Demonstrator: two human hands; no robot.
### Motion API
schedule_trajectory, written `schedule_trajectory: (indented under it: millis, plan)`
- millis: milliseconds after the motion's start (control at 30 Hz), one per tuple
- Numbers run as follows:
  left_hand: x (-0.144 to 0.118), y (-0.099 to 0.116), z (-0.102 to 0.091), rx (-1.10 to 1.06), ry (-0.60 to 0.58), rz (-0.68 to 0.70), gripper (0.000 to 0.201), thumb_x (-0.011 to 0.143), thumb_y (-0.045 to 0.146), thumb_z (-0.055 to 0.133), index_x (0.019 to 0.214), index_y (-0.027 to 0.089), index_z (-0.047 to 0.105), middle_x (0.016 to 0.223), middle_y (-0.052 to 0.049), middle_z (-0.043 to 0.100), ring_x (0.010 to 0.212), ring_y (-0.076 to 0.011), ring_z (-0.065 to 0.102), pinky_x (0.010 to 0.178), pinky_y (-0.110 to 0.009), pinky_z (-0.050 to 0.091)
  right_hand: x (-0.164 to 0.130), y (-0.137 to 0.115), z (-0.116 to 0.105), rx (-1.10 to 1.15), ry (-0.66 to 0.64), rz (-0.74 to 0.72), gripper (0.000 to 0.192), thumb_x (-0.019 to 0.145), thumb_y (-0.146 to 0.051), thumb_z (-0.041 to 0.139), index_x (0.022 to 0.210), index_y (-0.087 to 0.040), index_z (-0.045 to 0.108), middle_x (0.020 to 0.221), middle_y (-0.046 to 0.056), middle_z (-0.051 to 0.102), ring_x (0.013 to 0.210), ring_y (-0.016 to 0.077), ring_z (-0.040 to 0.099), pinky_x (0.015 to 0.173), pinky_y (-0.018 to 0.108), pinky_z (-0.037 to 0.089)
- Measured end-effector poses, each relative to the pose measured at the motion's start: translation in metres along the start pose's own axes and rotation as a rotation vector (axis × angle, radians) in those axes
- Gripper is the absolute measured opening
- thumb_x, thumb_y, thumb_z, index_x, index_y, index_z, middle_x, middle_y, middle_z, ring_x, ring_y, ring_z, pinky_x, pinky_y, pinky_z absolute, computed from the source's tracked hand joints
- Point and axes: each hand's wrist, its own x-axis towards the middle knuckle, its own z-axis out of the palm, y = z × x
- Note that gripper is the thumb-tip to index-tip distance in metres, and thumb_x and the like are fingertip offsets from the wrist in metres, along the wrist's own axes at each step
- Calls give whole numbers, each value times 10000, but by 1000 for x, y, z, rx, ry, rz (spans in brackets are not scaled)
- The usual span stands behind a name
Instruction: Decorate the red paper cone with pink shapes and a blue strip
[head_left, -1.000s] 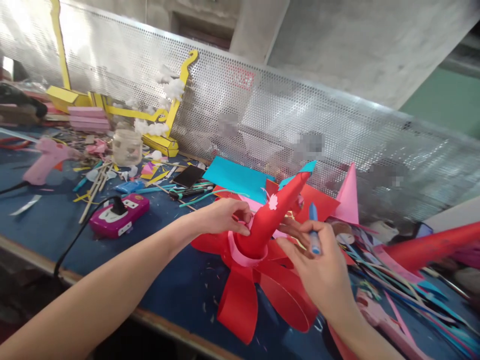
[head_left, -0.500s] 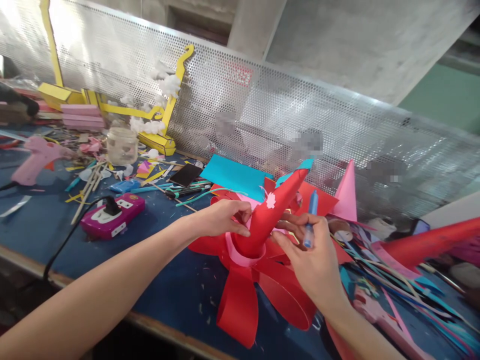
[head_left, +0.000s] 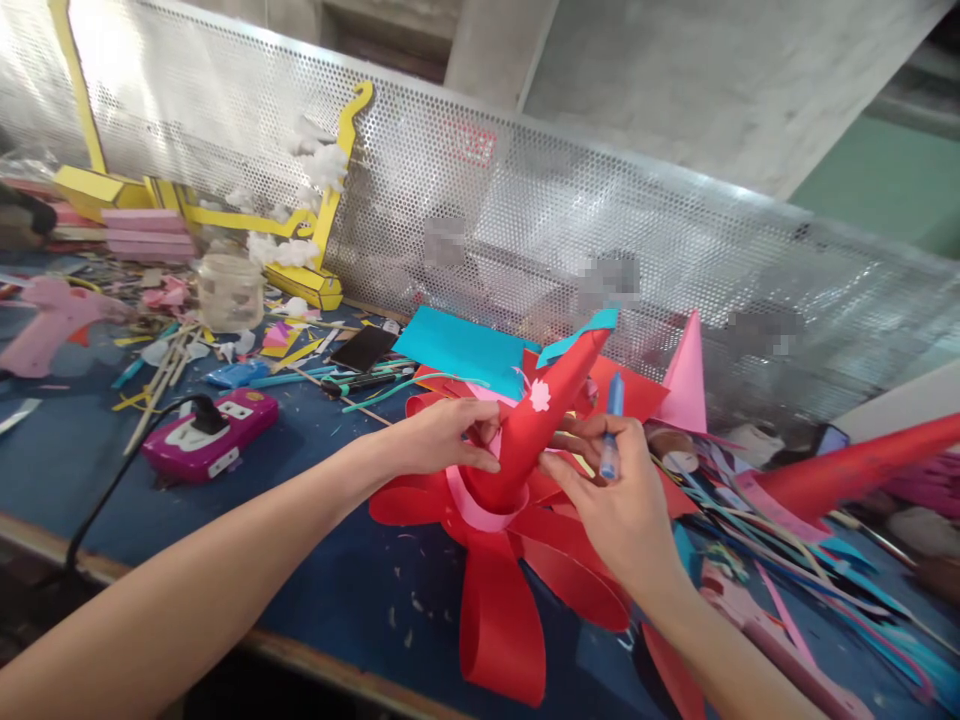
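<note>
A red paper cone (head_left: pixel 531 438) tilts up to the right from a pink paper ring (head_left: pixel 474 512), with red paper loops (head_left: pixel 501 620) spread around its base. On the cone sit a pale flower-shaped cutout (head_left: pixel 539 396) and, at the tip, a teal paper strip (head_left: pixel 574 338). My left hand (head_left: pixel 442 435) grips the cone's lower left side with bent fingers. My right hand (head_left: pixel 619 500) has its thumb and fingertips at the cone's right side and also holds a blue pen (head_left: pixel 610 440) upright between its fingers. Part of the ring is behind the hands.
A purple power strip (head_left: pixel 251 415), pink glue gun (head_left: pixel 37 325), glass jar (head_left: pixel 231 292) and paper scraps lie left. Behind are a teal sheet (head_left: pixel 461 345) and perforated metal panel (head_left: pixel 525 210). Right stand a pink cone (head_left: pixel 688 375) and another red cone (head_left: pixel 862 470) among thin strips.
The cone's red loops have turned slightly, the front one swinging to the right. Both hands keep their hold, and the view has shifted a little.
</note>
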Motion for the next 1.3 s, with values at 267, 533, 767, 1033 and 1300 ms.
schedule_trajectory:
  millis: [267, 533, 767, 1033, 1300]
  plan:
    - [-3, 9, 1, 55, -4, -69, 272, 635, 140, 696, 747, 200, 455, 775, 29, 533, 727, -148, 530, 631, -253, 388, -3, 0, -3, -46, -37, 0, 327, 824, -351, 716, 956, -292, 423, 1165, 45, 665, 1037, 232, 694, 742, 346, 620]
    - [-15, 8, -9, 205, 31, -179, 182, 678, 208, 596, 751, 221, 430, 862, -3, 619, 664, -145, 537, 566, -257, 394, 1, -10, -96, -279, 39, -2, 305, 892, -505, 598, 1046, -249, 538, 1134, 97, 640, 1077, 256, 639, 751, 346, 601]
    - [-20, 18, -20, 77, 352, -181, 205, 775, 388, 633, 870, 228, 546, 798, -8, 644, 740, -192, 635, 681, -326, 508, 1, 28, -167, -796, -324, 293, 574, 965, -272, 334, 1532, -218, 263, 757, 22, 690, 575, 180, 634, 545, 281, 522]
    - [-20, 26, -16, 77, 600, -193, 245, 751, 427, 680, 870, 244, 568, 774, -10, 658, 733, -209, 651, 673, -338, 527, 30, 93, -181, -1184, -395, 324, 427, 941, -206, 515, 1366, -193, 549, 1224, 142, 689, 1095, 290, 657, 910, 384, 501]
    - [-19, 21, -14, 95, 606, -176, 269, 793, 433, 673, 910, 213, 570, 772, 3, 658, 723, -174, 647, 680, -300, 524, 46, 125, -177, -1296, -417, 414, 307, 943, -321, 622, 1211, -173, 607, 1237, 90, 625, 1050, 232, 640, 881, 449, 546]
